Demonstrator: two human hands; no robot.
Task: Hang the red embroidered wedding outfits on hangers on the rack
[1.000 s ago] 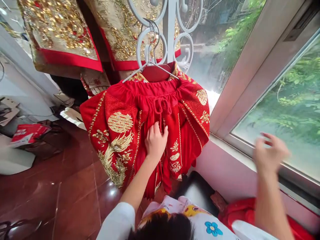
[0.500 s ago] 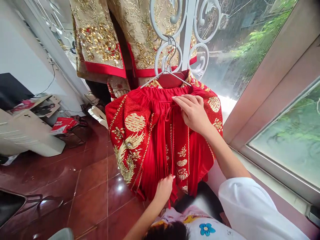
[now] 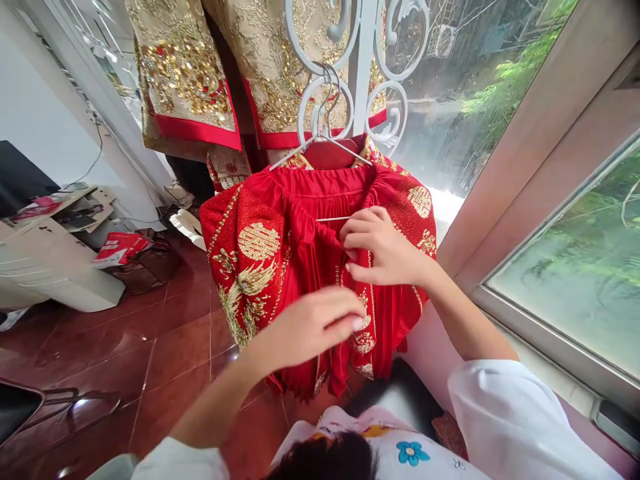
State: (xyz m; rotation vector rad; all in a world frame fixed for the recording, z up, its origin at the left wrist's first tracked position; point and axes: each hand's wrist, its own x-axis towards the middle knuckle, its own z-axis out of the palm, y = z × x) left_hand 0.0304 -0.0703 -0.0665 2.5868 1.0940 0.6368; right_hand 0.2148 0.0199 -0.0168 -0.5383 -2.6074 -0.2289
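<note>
A red skirt with gold embroidery hangs on a metal hanger hooked to a white scrolled rack. My right hand pinches the red fabric just below the waistband, at the skirt's middle. My left hand hovers in front of the skirt's lower half, fingers together and pointing right, with nothing visible in them. Both arms wear white sleeves.
Gold-and-red embroidered garments hang behind the skirt. A window runs along the right. On the red tiled floor to the left lie white boxes and red packets. A black stool stands below the skirt.
My left hand rose from the skirt's hem to its middle. My right hand slid down from the waistband and now pinches the fabric. The view shifted slightly.
</note>
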